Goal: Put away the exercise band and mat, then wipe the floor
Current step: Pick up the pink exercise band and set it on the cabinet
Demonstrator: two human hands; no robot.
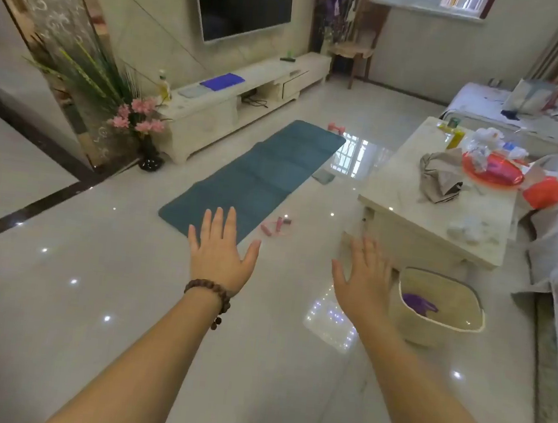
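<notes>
- The glossy floor (55,291) spreads under everything.
- The teal mat (257,171) lies flat on it, between the TV stand (234,103) and the table (444,194).
- The woven basket (440,304) stands beside the table.
- My left hand (219,256) and right hand (365,282) hover with each grip released, fingers straight, holding nothing.
- The pink exercise band (274,226) lies just beside the mat's near corner.

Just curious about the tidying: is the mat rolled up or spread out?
Spread out. The mat lies flat at full length on the floor, unrolled.
</notes>
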